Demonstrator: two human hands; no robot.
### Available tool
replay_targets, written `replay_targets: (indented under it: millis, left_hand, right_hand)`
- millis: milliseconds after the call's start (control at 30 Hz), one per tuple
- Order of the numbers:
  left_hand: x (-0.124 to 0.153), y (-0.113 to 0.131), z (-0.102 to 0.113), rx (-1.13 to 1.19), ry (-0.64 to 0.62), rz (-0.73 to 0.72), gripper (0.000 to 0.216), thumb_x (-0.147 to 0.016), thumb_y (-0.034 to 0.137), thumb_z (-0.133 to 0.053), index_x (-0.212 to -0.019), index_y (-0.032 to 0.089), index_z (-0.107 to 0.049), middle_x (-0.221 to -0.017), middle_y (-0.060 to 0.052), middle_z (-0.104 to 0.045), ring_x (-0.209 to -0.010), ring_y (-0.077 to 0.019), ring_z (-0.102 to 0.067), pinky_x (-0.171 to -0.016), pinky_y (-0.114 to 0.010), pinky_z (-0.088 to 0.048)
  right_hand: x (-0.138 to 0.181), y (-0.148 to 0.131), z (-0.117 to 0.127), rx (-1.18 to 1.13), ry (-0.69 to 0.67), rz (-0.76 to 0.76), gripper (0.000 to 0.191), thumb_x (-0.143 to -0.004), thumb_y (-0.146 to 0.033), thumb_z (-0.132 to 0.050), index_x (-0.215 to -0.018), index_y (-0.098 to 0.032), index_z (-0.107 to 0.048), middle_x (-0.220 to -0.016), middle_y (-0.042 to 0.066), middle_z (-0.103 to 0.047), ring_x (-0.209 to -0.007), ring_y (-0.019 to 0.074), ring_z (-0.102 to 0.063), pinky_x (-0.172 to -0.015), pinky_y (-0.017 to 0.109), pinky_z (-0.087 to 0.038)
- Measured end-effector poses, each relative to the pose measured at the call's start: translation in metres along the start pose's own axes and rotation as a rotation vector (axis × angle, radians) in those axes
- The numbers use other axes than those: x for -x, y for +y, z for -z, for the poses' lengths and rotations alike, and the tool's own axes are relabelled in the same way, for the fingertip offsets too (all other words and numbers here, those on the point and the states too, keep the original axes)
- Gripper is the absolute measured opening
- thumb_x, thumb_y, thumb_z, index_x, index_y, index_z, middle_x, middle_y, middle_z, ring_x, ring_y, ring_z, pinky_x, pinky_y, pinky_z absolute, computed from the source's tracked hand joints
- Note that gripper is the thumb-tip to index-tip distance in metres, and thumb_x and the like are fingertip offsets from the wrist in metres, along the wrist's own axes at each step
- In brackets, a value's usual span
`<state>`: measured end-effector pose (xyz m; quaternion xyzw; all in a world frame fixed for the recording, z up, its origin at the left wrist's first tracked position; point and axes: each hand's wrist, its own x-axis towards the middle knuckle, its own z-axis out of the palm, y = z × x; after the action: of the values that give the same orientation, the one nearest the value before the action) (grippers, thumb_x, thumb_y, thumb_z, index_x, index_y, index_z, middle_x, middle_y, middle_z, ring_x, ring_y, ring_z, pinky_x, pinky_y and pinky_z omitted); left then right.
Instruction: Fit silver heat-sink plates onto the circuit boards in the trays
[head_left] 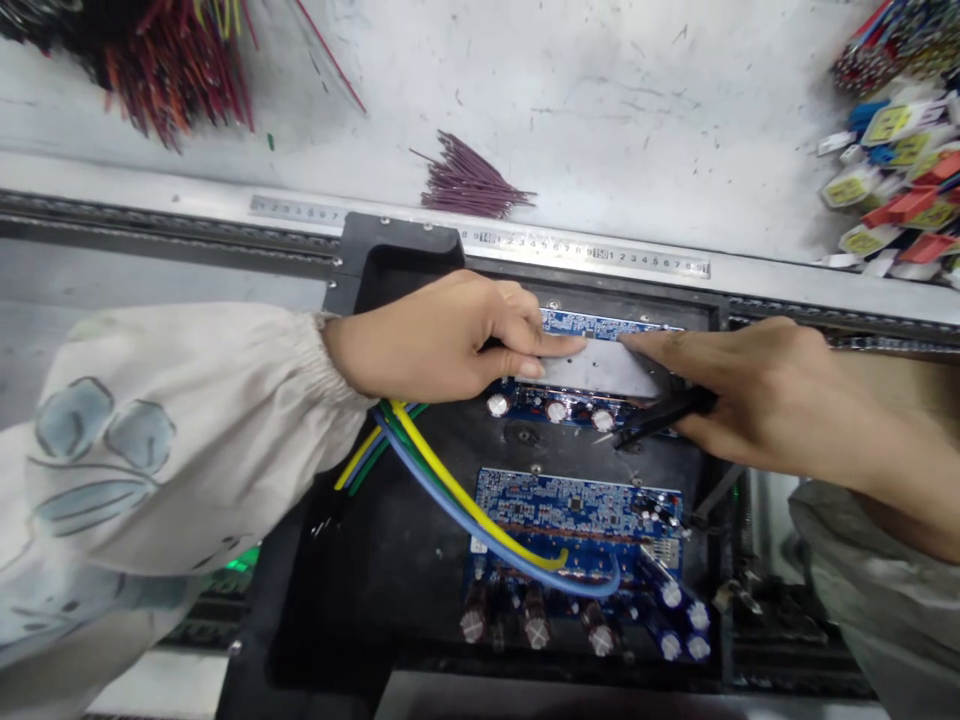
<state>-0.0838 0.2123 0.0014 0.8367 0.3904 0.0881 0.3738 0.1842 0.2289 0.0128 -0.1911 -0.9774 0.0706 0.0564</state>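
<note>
My left hand [457,335] reaches in from the left, its index finger stretched out on a flat silver metal plate [615,368] and its thumb close beside. That plate lies over a blue circuit board [581,322] in a black tray. My right hand [757,390] also points its index finger at the plate's upper edge. Black tweezers [667,415] are held in its curled fingers, tips towards the lower left. Yellow, blue and green wires [450,490] pass under my left wrist and bend across a second blue circuit board [574,500].
The black tray [390,600] rests between conveyor rails. A ruler strip [585,255] runs along the bench edge behind it. Beyond lie a bundle of purple wires [474,180], dark and red wires [172,80], and connectors with labels [900,180] at right.
</note>
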Motion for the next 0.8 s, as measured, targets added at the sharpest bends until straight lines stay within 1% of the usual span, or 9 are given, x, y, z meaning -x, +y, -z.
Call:
replay_targets:
  millis: [100, 200, 267, 400, 500, 633, 800]
  left_hand:
    - [0.0002, 0.0003, 0.0002, -0.025, -0.003, 0.011, 0.030, -0.092, 0.027, -0.051, -0.118, 0.030, -0.067, -0.097, 0.000, -0.067, -0.085, -0.0111, -0.057, -0.078, -0.021, -0.040]
    - [0.0004, 0.0004, 0.0004, -0.046, -0.010, 0.027, 0.034, -0.092, 0.026, -0.050, -0.123, 0.032, -0.063, -0.096, 0.000, -0.066, -0.083, -0.0114, -0.057, -0.077, -0.022, -0.040]
    - [0.0003, 0.0005, 0.0006, -0.033, -0.009, 0.031, 0.034, -0.091, 0.027, -0.051, -0.123, 0.032, -0.063, -0.096, 0.000, -0.066, -0.083, -0.0109, -0.058, -0.077, -0.021, -0.041]
    - [-0.0006, 0.0010, 0.0008, 0.018, -0.012, 0.046, 0.030, -0.090, 0.027, -0.053, -0.116, 0.031, -0.068, -0.097, 0.001, -0.067, -0.082, -0.0093, -0.058, -0.077, -0.019, -0.041]
    - [-0.0009, 0.0012, 0.0006, 0.014, -0.009, 0.046, 0.032, -0.090, 0.028, -0.052, -0.119, 0.032, -0.066, -0.096, 0.002, -0.067, -0.081, -0.0097, -0.057, -0.077, -0.019, -0.042]
    - [-0.0005, 0.0001, -0.0004, -0.010, 0.004, 0.009, 0.032, -0.092, 0.028, -0.050, -0.120, 0.031, -0.066, -0.089, 0.001, -0.064, -0.078, -0.0093, -0.056, -0.073, -0.018, -0.041]
    - [-0.0002, -0.0006, -0.0006, -0.035, -0.002, -0.018, 0.035, -0.093, 0.025, -0.046, -0.122, 0.029, -0.064, -0.086, 0.000, -0.063, -0.077, -0.0099, -0.054, -0.071, -0.018, -0.040]
  right_hand:
    - [0.0011, 0.0020, -0.0017, -0.001, -0.002, -0.015, 0.040, -0.082, -0.019, -0.040, -0.116, -0.010, -0.060, -0.088, 0.008, -0.075, -0.064, 0.0206, -0.070, -0.049, 0.031, -0.047]
    - [0.0035, 0.0034, -0.0037, 0.004, -0.002, -0.032, 0.040, -0.083, -0.021, -0.040, -0.116, -0.011, -0.059, -0.090, 0.008, -0.075, -0.066, 0.0206, -0.071, -0.049, 0.030, -0.046]
    - [0.0055, 0.0043, -0.0053, -0.004, -0.003, -0.027, 0.040, -0.082, -0.021, -0.040, -0.117, -0.012, -0.059, -0.092, 0.007, -0.075, -0.067, 0.0206, -0.070, -0.050, 0.031, -0.046]
    - [0.0079, 0.0057, -0.0075, -0.018, 0.055, -0.010, 0.041, -0.084, -0.020, -0.041, -0.121, -0.010, -0.057, -0.097, 0.010, -0.074, -0.067, 0.0215, -0.070, -0.050, 0.032, -0.044]
    - [0.0063, 0.0064, -0.0058, -0.013, 0.028, 0.012, 0.040, -0.083, -0.020, -0.043, -0.119, -0.007, -0.057, -0.095, 0.012, -0.074, -0.065, 0.0212, -0.069, -0.050, 0.032, -0.044]
    - [0.0033, 0.0084, -0.0045, -0.043, 0.033, 0.042, 0.039, -0.081, -0.016, -0.043, -0.116, -0.006, -0.058, -0.096, 0.012, -0.074, -0.060, 0.0186, -0.065, -0.050, 0.031, -0.043]
    - [0.0041, 0.0104, -0.0065, -0.037, 0.057, 0.046, 0.039, -0.083, -0.018, -0.042, -0.118, -0.010, -0.056, -0.091, 0.008, -0.074, -0.062, 0.0191, -0.065, -0.053, 0.031, -0.042]
